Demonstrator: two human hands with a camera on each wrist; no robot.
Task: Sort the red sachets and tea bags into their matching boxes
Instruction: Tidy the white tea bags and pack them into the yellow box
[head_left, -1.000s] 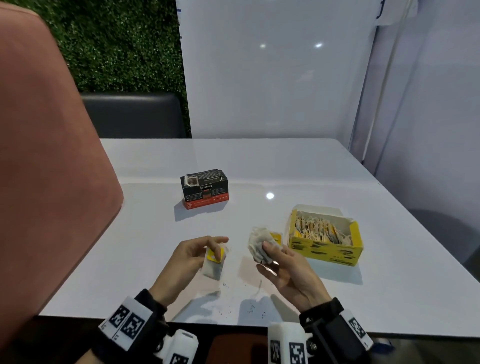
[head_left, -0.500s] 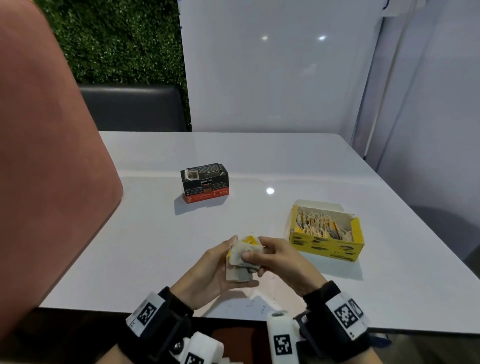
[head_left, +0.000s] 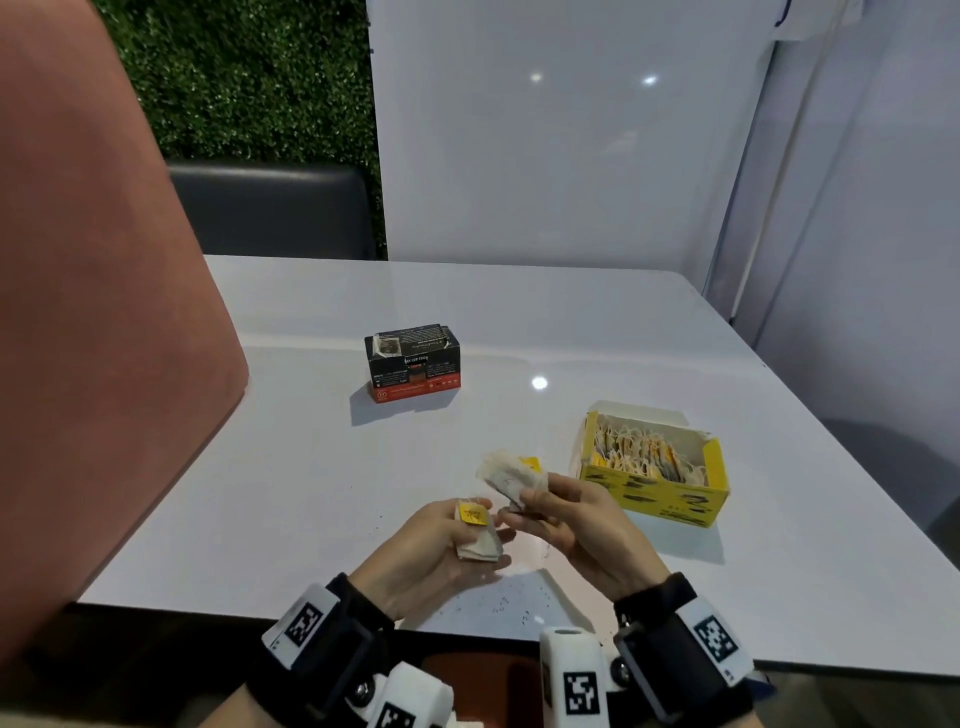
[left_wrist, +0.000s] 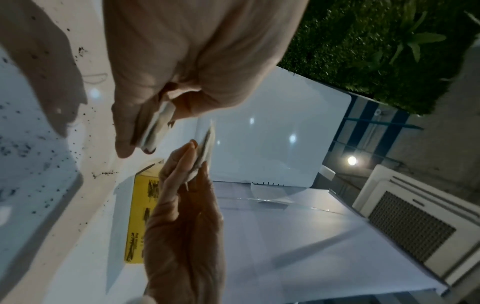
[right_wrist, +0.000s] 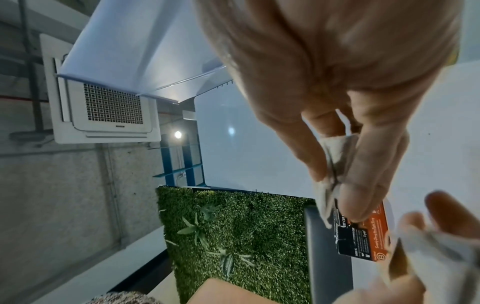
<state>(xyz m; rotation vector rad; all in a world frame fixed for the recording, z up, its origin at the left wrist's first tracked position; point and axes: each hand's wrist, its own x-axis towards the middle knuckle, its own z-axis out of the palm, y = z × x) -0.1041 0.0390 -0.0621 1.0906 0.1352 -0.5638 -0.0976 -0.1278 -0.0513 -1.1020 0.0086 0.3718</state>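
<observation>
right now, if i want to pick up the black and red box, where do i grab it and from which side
Grip the black and red box across its two long faces, coming down from above. It stands alone on the table, nothing touching it, so both faces are free. Its top flap looks loose and a bit torn, so hold the side walls below it. Both hands are full of tea bags, left hand and right hand, so empty one first.

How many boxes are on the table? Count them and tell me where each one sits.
2. The black and red box stands near the middle of the table. The open yellow box, full of tea bags, sits to the right, just beyond the right hand.
</observation>
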